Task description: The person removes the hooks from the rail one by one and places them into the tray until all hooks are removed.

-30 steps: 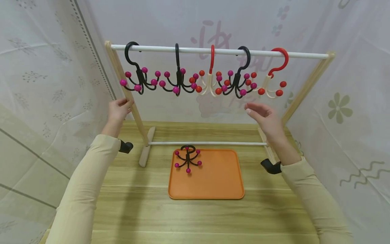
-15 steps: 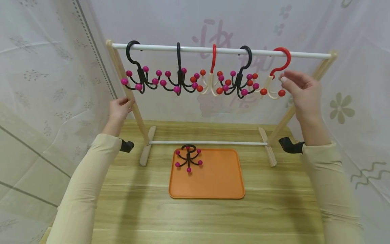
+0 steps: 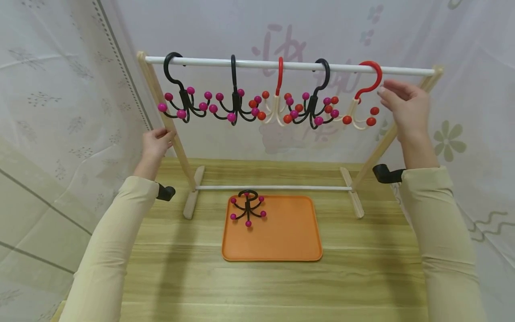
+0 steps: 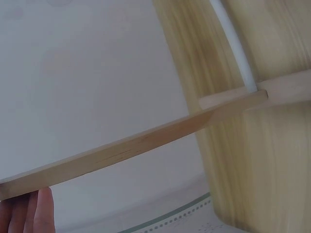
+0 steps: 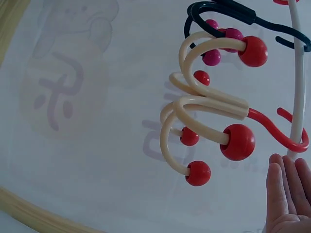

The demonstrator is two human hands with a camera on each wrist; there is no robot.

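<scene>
In the head view my left hand (image 3: pixel 156 143) holds the left wooden post (image 3: pixel 179 152) of a hanging rack. In the left wrist view its fingers (image 4: pixel 44 211) meet the lower edge of that post, partly hidden by it. My right hand (image 3: pixel 408 109) is raised beside the red hook of a cream hanger (image 3: pixel 353 109) with red balls, the rightmost on the white rail (image 3: pixel 257 65). In the right wrist view its fingers (image 5: pixel 275 189) are straight and together, just below the hook; touching or apart, I cannot tell. Nothing is in that hand.
Black hangers (image 3: pixel 185 100) with magenta balls and another cream hanger (image 3: pixel 276 109) share the rail. On the wooden table, an orange tray (image 3: pixel 281 241) holds one black hanger (image 3: pixel 247 208). A lower white bar (image 3: pixel 273 188) joins the rack's feet. Patterned curtains surround it.
My right hand has risen and moved right, from below the hangers to beside the rightmost red hook. My left hand stays at the post. The hangers look nearly unmoved.
</scene>
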